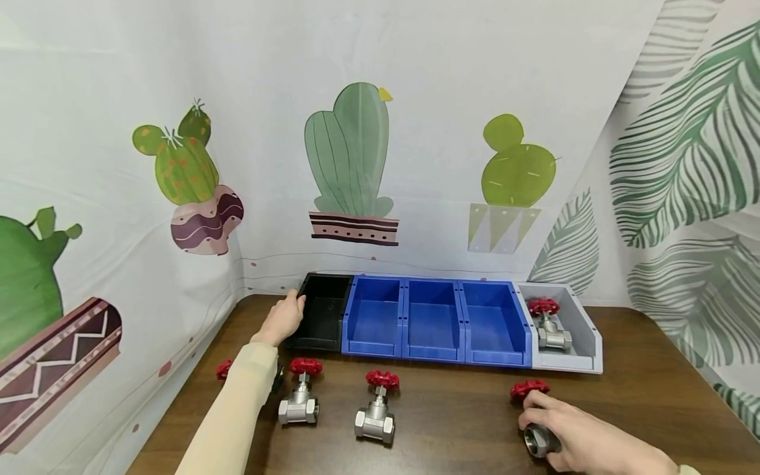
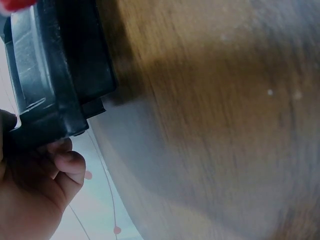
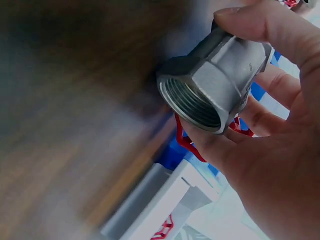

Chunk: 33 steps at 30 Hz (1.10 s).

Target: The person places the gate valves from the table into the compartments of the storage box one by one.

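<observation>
My left hand (image 1: 285,320) grips the side wall of the black bin (image 1: 325,344) at the row's left end. In the left wrist view its fingers (image 2: 70,165) curl at the bin's rim. At the front right, my right hand (image 1: 578,432) holds a metal valve (image 1: 537,441) with a red handwheel (image 1: 528,389). The right wrist view shows thumb and fingers around the valve body (image 3: 220,75), whose threaded opening faces the camera. Two similar valves lie on the table, one left (image 1: 299,408) and one nearer the middle (image 1: 375,422).
Three blue bins (image 1: 435,353) stand between the black bin and a grey bin (image 1: 564,363), which contains a red-wheeled valve (image 1: 552,335). Another red handwheel (image 1: 223,369) shows beside the left sleeve (image 1: 231,409), partly hidden. A printed curtain (image 1: 433,132) hangs behind the wooden table (image 1: 451,422).
</observation>
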### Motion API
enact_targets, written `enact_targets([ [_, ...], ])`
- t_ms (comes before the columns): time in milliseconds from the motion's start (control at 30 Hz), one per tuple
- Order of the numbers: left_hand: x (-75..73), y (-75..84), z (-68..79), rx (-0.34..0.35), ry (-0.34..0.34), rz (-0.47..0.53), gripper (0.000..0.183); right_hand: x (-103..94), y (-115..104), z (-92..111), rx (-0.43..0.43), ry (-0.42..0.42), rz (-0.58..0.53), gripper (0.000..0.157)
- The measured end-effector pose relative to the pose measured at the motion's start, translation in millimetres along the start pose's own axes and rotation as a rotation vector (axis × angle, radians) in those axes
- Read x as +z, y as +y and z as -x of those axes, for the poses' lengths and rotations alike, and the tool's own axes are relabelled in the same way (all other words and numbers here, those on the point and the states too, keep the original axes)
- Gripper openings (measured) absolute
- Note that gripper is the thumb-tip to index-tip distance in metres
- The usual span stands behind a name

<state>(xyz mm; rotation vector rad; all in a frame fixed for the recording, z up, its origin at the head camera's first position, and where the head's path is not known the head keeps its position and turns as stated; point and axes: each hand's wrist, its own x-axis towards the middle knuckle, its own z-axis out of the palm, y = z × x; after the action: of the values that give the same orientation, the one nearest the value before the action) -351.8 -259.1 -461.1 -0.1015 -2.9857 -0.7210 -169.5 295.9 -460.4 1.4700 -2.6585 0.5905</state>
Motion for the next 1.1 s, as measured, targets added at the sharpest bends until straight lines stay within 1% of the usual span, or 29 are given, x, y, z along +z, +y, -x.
enact_targets([
  [267, -2.1, -0.4, 0.6, -0.013, -0.008, 0.006, 0.033, -17.1, -3.3, -22.0, -0.067, 0.091, 0.089, 0.061],
  [367, -2.2, -0.4, 0.9, -0.014, -0.009, 0.004, 0.033, -27.4, -2.2, -30.4, -0.066, 0.099, 0.127, 0.061],
  [433, -2.0, -0.7, 0.9, -0.013, -0.008, 0.002, 0.033, -34.7, -0.3, -36.6, -0.066, 0.093, 0.132, 0.060],
  [567, -1.0, -1.5, 0.4, -0.015, -0.009, 0.006, 0.034, -47.3, 5.6, -52.3, -0.045, 0.063, 0.127, 0.055],
  [833, 1.5, -0.5, 0.8, -0.016, -0.001, 0.012, 0.035, -65.2, 23.5, -85.2, 0.034, -0.007, 0.133, 0.045],
  [967, 1.4, 1.6, 1.2, -0.011, 0.007, 0.008, 0.034, -67.6, 35.0, -100.0, 0.090, -0.024, 0.122, 0.044],
  [1100, 0.2, 4.0, 1.7, -0.011, 0.014, -0.002, 0.033, -66.1, 46.6, -113.5, 0.151, -0.044, 0.105, 0.042],
])
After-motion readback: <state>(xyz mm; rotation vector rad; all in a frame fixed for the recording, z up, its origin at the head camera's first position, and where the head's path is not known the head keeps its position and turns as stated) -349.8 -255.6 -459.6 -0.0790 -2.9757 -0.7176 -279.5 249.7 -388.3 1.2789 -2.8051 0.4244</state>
